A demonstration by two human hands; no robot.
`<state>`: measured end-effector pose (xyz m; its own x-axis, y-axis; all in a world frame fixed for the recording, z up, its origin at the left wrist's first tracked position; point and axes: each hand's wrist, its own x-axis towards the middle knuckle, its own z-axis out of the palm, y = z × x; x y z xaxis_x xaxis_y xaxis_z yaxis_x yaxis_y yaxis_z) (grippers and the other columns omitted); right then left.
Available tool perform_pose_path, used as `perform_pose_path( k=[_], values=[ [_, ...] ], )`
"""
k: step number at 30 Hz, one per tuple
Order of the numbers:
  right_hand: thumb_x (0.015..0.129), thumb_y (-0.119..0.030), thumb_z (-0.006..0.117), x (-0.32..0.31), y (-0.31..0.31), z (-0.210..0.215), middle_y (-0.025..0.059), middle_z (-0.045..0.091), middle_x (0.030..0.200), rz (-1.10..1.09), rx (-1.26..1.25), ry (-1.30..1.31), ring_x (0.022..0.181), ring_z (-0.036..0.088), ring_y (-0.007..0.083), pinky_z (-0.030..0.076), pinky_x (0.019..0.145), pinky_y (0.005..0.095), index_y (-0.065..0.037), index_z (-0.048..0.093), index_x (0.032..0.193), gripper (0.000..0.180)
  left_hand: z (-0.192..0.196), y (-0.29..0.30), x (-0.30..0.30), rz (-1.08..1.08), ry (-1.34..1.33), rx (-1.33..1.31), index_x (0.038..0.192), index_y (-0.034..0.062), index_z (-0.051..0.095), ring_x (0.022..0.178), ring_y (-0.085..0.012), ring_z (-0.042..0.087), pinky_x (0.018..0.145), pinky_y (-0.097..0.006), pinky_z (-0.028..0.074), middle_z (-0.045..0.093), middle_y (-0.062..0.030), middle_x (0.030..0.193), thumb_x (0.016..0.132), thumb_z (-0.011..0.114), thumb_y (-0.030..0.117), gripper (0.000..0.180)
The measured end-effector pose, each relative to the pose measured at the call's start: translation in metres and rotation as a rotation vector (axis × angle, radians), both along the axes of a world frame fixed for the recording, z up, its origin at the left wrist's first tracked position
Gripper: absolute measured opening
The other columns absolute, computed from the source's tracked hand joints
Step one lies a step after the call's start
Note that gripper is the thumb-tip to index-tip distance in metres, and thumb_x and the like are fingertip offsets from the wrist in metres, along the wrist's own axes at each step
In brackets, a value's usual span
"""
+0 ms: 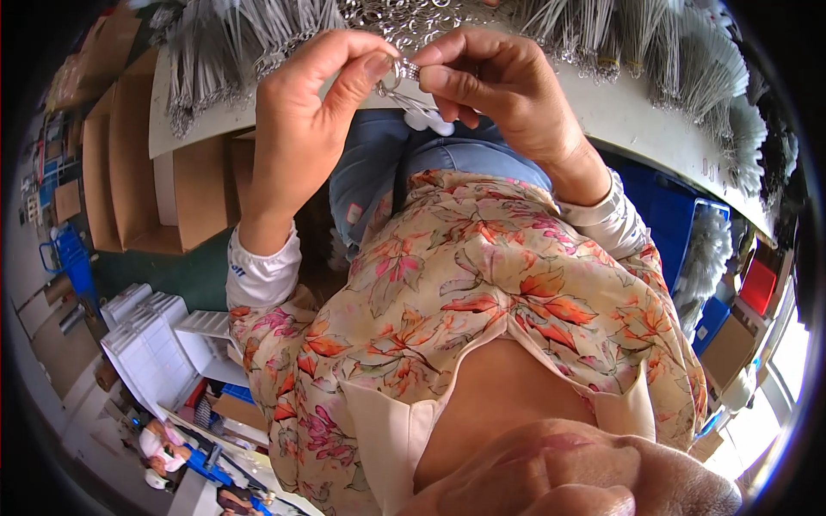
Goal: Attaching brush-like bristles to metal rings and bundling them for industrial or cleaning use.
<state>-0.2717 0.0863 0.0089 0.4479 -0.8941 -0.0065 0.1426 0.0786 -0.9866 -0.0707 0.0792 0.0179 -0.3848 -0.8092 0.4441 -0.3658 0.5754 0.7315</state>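
My left hand (314,103) pinches a shiny metal ring (392,83) between thumb and forefinger, just above my lap. Close beside it, my right hand (499,90) is closed, thumb against forefinger, on a small stack of looped wire ends that meets the ring. Thin wire stems with white tufted brush tips (428,119) hang below the fingers, over my jeans. Whether the loops are threaded on the ring is too small to tell. Many loose metal rings (422,19) lie on the white table (615,103) beyond my hands.
Bundles of thin wire-stemmed brushes lie on the table at the left (219,56) and right (680,64). Open cardboard boxes (202,193) stand at my left below the table edge. A blue crate (641,202) is under the table at right. Another person (161,447) appears far off, lower left.
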Motion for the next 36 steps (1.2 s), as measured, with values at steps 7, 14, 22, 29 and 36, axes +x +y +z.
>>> perform_pose_path(
  k=[7, 14, 22, 29, 36],
  values=[
    [0.084, -0.008, 0.067, 0.05, 0.001, -0.035, 0.0037, 0.066, 0.086, -0.07, -0.196, -0.195, 0.08, 0.062, 0.0094, 0.051, 0.074, 0.0228, -0.001, 0.064, 0.095, 0.014, -0.025, 0.011, 0.013, -0.123, 0.937, 0.499, 0.099, -0.0034, 0.061, 0.091, -0.0223, 0.061, 0.094, -0.04, 0.043, 0.064, -0.0169, 0.104, 0.092, 0.049, 0.011, 0.02],
    [0.086, -0.006, 0.062, -0.011, 0.002, -0.058, 0.008, 0.066, 0.095, -0.048, -0.139, 0.192, 0.09, 0.062, 0.013, 0.049, 0.082, 0.0243, 0.002, 0.063, 0.102, 0.017, -0.01, 0.069, 0.117, 0.158, 0.476, 0.415, 0.095, -0.0028, 0.056, 0.063, -0.0124, 0.05, 0.07, -0.031, 0.048, 0.057, -0.0096, 0.079, 0.095, 0.043, 0.012, 0.02],
    [0.086, -0.011, 0.063, -0.135, 0.013, -0.094, 0.0057, 0.063, 0.087, -0.619, 0.043, 0.205, 0.077, 0.059, 0.0115, 0.049, 0.074, 0.0256, 0.003, 0.062, 0.103, 0.022, -0.284, 0.087, 0.15, 0.316, -0.542, 0.439, 0.091, 0.0032, 0.061, 0.077, -0.0363, 0.063, 0.066, -0.042, 0.048, 0.064, -0.019, 0.083, 0.087, 0.051, 0.019, 0.02],
    [0.085, -0.012, 0.065, -0.203, 0.001, -0.084, 0.0051, 0.065, 0.085, -0.941, -0.171, 0.292, 0.073, 0.06, 0.0098, 0.05, 0.07, 0.0241, 0.001, 0.064, 0.102, 0.022, -0.389, 0.045, 0.173, 0.415, -0.543, 0.435, 0.1, 0.0019, 0.063, 0.083, -0.0375, 0.062, 0.072, -0.044, 0.048, 0.063, -0.0212, 0.095, 0.084, 0.059, 0.022, 0.026],
    [0.076, -0.03, 0.069, -0.263, -0.028, -0.075, 0.0172, 0.066, 0.092, -1.113, -0.36, 1.056, 0.084, 0.065, 0.0261, 0.051, 0.076, 0.0347, -0.003, 0.064, 0.103, 0.039, -0.331, 0.049, 0.153, 0.083, -0.49, 0.764, 0.108, -0.0032, 0.059, 0.093, -0.0337, 0.063, 0.077, -0.042, 0.049, 0.064, -0.0224, 0.1, 0.087, 0.054, 0.017, 0.03]
  ],
)
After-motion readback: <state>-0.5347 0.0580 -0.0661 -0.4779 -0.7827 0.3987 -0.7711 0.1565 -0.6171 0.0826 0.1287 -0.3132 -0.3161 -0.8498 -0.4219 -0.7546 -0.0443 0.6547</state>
